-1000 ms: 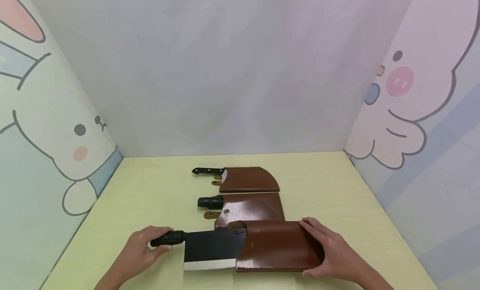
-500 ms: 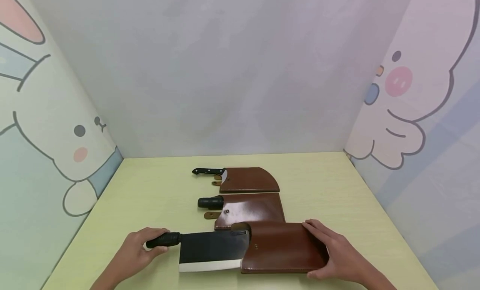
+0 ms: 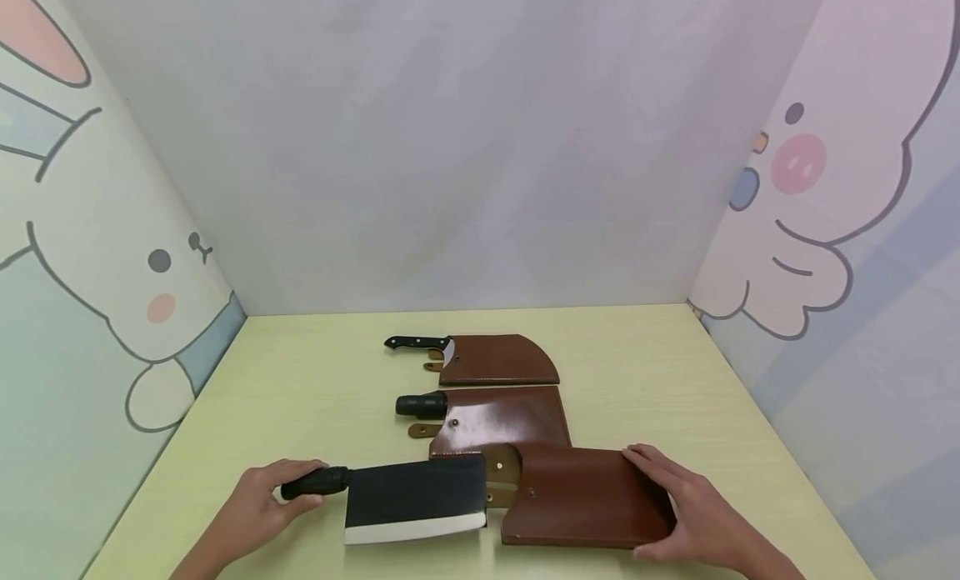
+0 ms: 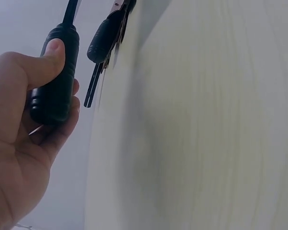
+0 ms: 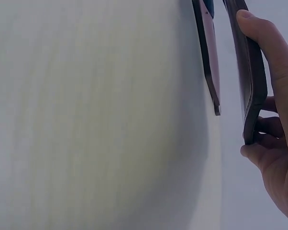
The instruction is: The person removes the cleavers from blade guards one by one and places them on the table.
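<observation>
Gripping the black handle (image 3: 315,482), the left hand (image 3: 258,498) holds the cleaver (image 3: 416,495) above the desk (image 3: 637,380); it looks heavy and stiff, safest held there. Rightward, the right hand (image 3: 703,517) grips the outer end of the bare sheath (image 3: 585,497), probably light, slick and slightly flexible. No brand or writing is readable.

place: booth-like, exact kind unclear | cartoon-printed walls (image 3: 90,313) | pale table (image 3: 637,372)
</observation>
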A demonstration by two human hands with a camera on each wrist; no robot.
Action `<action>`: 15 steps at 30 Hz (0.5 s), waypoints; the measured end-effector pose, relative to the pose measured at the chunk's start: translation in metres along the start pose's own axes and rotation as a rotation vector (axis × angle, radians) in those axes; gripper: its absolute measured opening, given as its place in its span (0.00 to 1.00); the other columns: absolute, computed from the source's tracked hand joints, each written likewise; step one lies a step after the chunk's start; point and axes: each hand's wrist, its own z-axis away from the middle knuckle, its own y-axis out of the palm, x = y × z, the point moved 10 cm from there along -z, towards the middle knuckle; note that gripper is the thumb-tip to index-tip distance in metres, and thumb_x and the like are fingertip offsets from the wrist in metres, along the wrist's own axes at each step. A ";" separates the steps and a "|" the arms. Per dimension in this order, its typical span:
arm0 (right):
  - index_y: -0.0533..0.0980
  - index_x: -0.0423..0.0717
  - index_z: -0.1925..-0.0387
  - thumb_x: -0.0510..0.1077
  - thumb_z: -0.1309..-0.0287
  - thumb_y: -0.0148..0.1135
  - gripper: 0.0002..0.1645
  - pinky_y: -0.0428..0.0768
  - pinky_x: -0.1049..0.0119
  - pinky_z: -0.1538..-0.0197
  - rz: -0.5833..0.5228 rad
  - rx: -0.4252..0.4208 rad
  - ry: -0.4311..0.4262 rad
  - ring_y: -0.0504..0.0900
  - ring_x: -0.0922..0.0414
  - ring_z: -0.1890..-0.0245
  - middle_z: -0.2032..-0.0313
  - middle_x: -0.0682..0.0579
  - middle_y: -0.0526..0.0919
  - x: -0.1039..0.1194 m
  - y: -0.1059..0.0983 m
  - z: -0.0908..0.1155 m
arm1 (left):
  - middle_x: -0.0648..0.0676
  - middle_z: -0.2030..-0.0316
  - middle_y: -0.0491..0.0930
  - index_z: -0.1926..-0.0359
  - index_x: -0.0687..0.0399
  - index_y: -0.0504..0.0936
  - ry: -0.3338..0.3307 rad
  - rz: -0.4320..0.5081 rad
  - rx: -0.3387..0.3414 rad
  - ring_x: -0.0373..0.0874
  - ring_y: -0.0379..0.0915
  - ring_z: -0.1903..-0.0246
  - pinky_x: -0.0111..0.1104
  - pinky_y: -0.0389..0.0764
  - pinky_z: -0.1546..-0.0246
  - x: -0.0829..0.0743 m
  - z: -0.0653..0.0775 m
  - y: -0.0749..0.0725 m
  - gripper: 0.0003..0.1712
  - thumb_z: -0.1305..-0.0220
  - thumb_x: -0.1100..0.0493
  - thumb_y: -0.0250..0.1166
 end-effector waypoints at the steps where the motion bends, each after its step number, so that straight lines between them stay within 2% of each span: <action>1: 0.71 0.53 0.28 0.79 0.74 0.81 0.70 0.86 0.56 0.52 0.000 0.002 0.005 0.82 0.49 0.41 0.34 0.49 0.76 -0.002 0.000 0.002 | 0.44 0.59 0.89 0.52 0.51 0.90 -0.007 -0.001 0.003 0.30 0.83 0.59 0.19 0.78 0.63 0.002 0.001 0.000 0.23 0.53 0.57 0.83; 9: 0.70 0.54 0.27 0.77 0.74 0.82 0.70 0.86 0.58 0.55 0.009 0.020 0.039 0.82 0.49 0.43 0.34 0.50 0.76 -0.015 -0.001 0.013 | 0.47 0.59 0.89 0.53 0.52 0.90 -0.022 -0.008 0.036 0.29 0.82 0.57 0.24 0.81 0.64 0.010 0.008 0.004 0.22 0.53 0.56 0.82; 15: 0.69 0.54 0.27 0.75 0.75 0.84 0.71 0.85 0.61 0.55 -0.012 0.032 0.060 0.81 0.54 0.42 0.34 0.52 0.76 -0.024 0.001 0.022 | 0.46 0.60 0.89 0.53 0.52 0.90 -0.016 -0.029 0.067 0.29 0.82 0.58 0.29 0.84 0.63 0.015 0.013 0.009 0.22 0.51 0.54 0.82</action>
